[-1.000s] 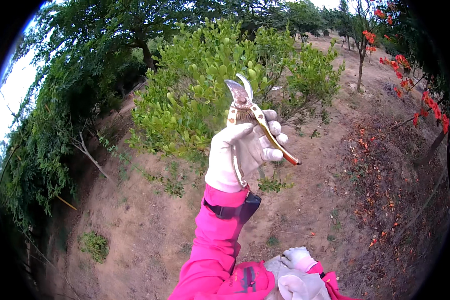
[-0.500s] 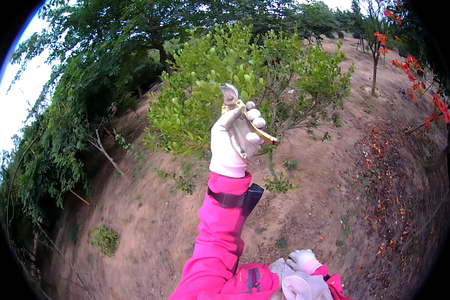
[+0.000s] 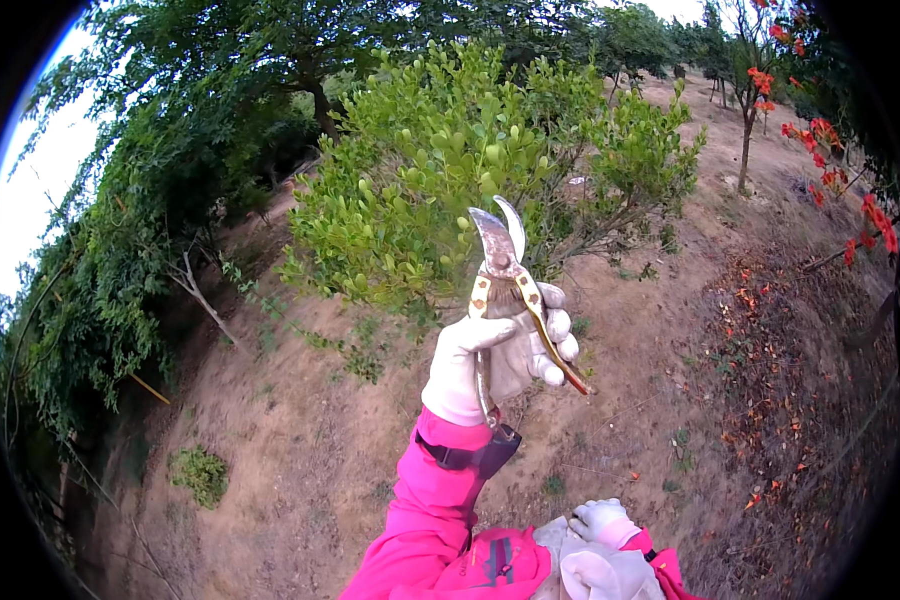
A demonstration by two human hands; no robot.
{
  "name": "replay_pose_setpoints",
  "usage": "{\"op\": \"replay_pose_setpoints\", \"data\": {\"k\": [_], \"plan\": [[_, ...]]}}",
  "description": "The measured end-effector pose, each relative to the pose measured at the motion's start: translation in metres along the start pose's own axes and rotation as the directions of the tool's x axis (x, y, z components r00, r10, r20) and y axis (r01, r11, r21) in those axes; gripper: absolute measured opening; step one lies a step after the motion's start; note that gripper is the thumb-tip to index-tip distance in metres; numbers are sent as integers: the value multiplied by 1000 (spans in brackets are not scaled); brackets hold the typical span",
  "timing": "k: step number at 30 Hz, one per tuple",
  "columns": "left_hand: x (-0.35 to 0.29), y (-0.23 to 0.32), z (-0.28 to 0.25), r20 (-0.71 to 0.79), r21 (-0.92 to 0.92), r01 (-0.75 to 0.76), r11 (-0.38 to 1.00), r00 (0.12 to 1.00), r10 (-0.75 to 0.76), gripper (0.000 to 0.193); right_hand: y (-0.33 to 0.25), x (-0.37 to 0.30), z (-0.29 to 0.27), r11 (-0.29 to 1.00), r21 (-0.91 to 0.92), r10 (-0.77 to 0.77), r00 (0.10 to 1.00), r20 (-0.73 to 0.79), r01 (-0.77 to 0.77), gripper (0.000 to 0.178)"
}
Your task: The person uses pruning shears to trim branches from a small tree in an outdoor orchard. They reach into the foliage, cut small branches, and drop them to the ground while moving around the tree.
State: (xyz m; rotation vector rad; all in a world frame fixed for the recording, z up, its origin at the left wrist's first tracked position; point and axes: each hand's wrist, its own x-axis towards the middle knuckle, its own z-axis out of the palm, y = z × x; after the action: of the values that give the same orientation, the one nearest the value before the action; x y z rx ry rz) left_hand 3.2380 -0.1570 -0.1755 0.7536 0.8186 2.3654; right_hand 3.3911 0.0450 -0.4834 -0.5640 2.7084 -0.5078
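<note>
My left hand (image 3: 495,365), in a pale glove, is raised before a leafy green shrub (image 3: 425,190) with its palm side toward me. It holds a pair of pruning shears (image 3: 502,262) upright, thumb on one handle and fingers around the other. The blades are parted and point up, rust-marked, and the handles spread apart. Yellow coating on them is worn. Down at the lower right, my right hand (image 3: 605,522), also gloved, rests by a pale cloth (image 3: 610,575) at my front. Its fingers look curled, and anything inside them is hidden.
Dry brown soil (image 3: 300,470) slopes around the shrub. Dense dark-leaved trees (image 3: 100,270) stand at the left, with a thin bare trunk (image 3: 205,295) leaning there. Red-orange flowers (image 3: 825,130) hang at the right above dry litter (image 3: 770,370). A low plant (image 3: 199,476) grows at lower left.
My left hand has come down and slightly right with the pruning shears, away from the foliage behind. More of the shears shows, with the blades turned upright. My right hand has stayed nearly still.
</note>
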Motion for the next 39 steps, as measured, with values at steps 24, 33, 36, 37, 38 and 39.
{"op": "replay_pose_setpoints", "data": {"k": [24,33,36,37,38,39], "plan": [[45,42,-51,6,-128,-58,990,998,59,23,-2,4,4,1000,-15,26,1000,0,-26,37],[-29,-12,-27,96,45,69,997,993,-73,72,-4,4,12,999,-16,33,999,-26,-34,35],[-43,-24,-31,124,-51,183,982,977,-176,72,-7,3,10,999,-4,37,999,-24,-38,35],[-41,-26,-34,88,-62,173,983,982,-167,72,-8,3,10,999,7,43,999,-22,-42,35],[-37,-24,-36,49,-68,153,986,987,-150,71,-8,4,9,999,9,32,999,-26,-31,35],[-33,-22,-38,11,-74,134,988,991,-134,70,-9,3,11,999,15,35,999,-22,-35,35]]}}
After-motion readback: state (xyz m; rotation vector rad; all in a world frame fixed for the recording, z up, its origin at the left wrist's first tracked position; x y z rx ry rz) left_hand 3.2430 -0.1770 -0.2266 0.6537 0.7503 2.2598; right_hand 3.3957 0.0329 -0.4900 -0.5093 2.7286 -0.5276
